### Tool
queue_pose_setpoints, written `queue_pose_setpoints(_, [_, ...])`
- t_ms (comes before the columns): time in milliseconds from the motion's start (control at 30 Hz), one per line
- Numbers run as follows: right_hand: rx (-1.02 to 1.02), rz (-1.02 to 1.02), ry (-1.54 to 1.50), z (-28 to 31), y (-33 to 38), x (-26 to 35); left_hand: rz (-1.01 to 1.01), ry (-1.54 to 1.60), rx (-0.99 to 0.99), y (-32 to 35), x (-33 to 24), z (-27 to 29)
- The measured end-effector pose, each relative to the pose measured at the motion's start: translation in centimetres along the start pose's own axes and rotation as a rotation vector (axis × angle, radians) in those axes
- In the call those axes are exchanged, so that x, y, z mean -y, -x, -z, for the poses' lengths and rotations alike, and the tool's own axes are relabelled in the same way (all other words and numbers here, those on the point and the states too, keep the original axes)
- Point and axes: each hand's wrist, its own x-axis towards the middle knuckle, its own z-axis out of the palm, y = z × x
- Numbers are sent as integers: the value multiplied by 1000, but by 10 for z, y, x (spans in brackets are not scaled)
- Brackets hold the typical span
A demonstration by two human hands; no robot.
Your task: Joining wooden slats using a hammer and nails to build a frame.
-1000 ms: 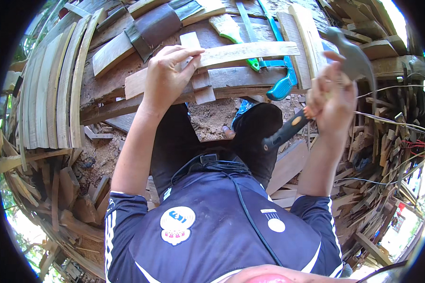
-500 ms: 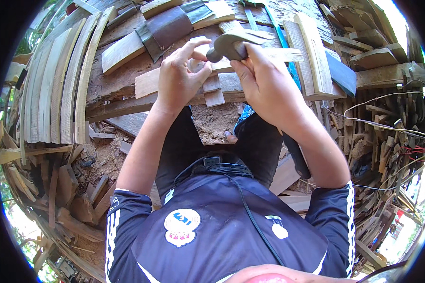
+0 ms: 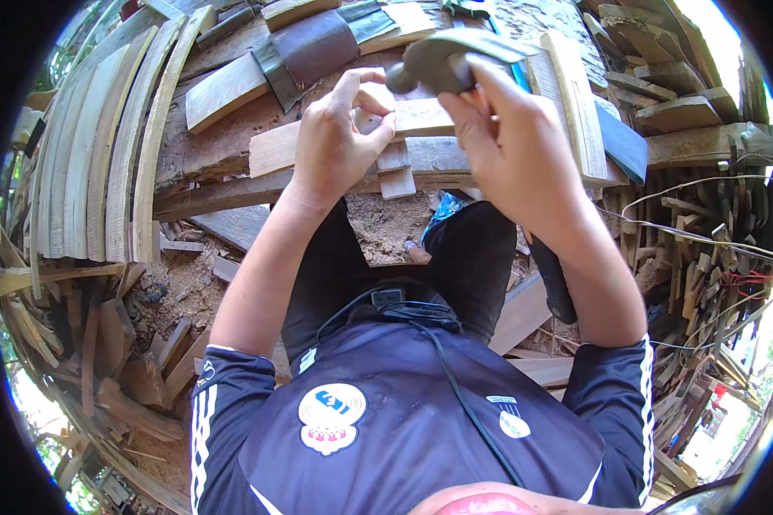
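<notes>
My right hand (image 3: pixel 511 137) grips a claw hammer (image 3: pixel 442 64) close under its metal head, with the dark handle running down under my forearm. The hammer's face sits just above the light wooden slat (image 3: pixel 275 150) lying across the workbench. My left hand (image 3: pixel 339 142) rests on that slat with thumb and forefinger pinched together at a spot right below the hammer face; whatever they pinch is too small to see. A short wooden block (image 3: pixel 395 167) lies under the slat beside my left hand.
Curved wooden staves (image 3: pixel 103 154) stand stacked at the left. A dark strip-bound board (image 3: pixel 305 47) lies at the top of the bench, wood offcuts (image 3: pixel 670 86) pile at the right, and loose wires (image 3: pixel 696 215) hang there. Scraps and sawdust (image 3: pixel 172 283) cover the ground.
A second ago my right hand held the hammer raised far out to the right. It has swung in and down to the slat, and now sits over my left fingertips.
</notes>
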Motion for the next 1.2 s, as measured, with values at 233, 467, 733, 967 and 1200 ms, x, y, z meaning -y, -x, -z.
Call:
queue_pose_setpoints(233, [83,-7,78,-11,10,-18,46,33,27,-2,-4,-2])
queue_pose_setpoints(467, [58,-267,2,-5,25,-28,36,8,94,-2,-6,6])
queue_pose_setpoints(733, [80,-280,-55,-5,34,-34,-48,-487,292,-1,2,48])
queue_pose_setpoints(967, [86,-210,-51,-7,32,-31,71,-322,377,0,4,51])
queue_pose_setpoints(1200, [104,-205,-21,-10,31,-34,124,-334,364,-1,0,44])
